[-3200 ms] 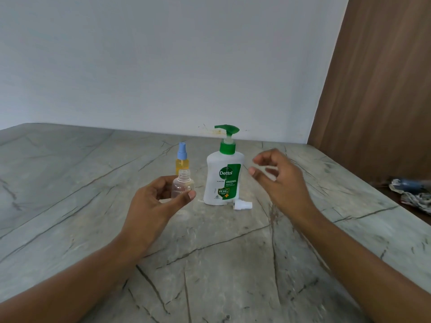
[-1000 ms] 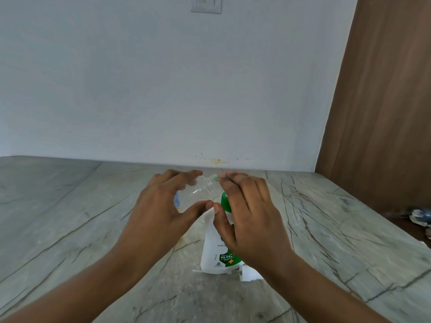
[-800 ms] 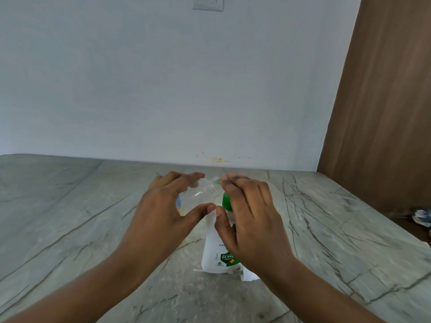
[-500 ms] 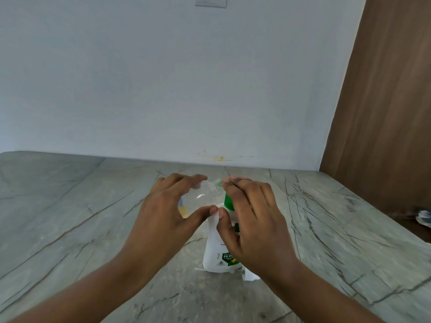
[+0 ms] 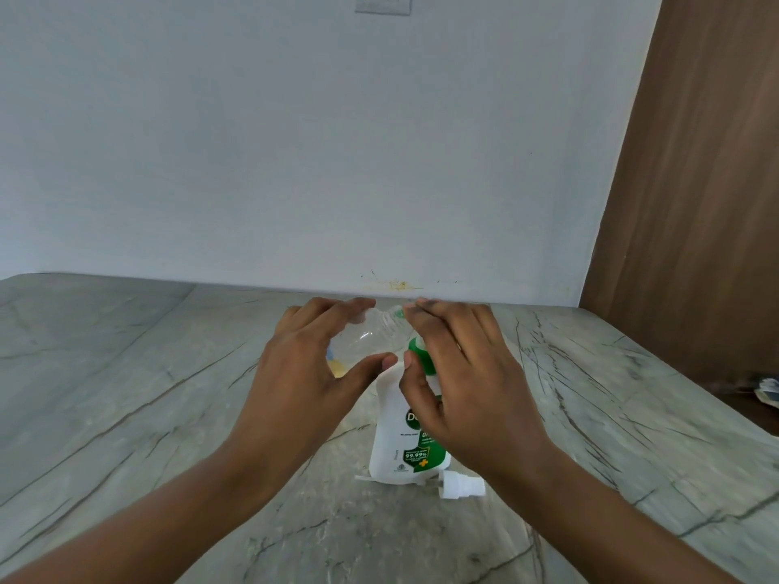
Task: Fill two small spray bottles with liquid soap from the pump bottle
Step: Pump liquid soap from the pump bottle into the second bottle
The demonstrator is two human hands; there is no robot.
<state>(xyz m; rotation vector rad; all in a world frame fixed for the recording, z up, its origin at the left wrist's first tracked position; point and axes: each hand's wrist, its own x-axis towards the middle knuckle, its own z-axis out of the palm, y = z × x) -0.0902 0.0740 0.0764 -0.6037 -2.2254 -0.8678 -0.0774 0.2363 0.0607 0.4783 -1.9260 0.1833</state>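
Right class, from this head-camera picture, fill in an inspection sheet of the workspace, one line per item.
Surface: grey veined stone table.
Job's things: pump bottle upright; clear spray bottle tilted, mouth at the nozzle; second spray bottle mostly hidden behind left hand; white spray cap lying on table.
Clutter: blurred objects beyond table, right.
Hands: left hand grips clear spray bottle; right hand presses on pump bottle's top.
Cables: nothing seen.
Surroundings: wall, switch plate, wooden panel.

Seemingly a home room: veined stone counter [image 5: 126, 394], plain wall [image 5: 295, 141] with switch plate [image 5: 382, 2], wooden panel [image 5: 695, 204].
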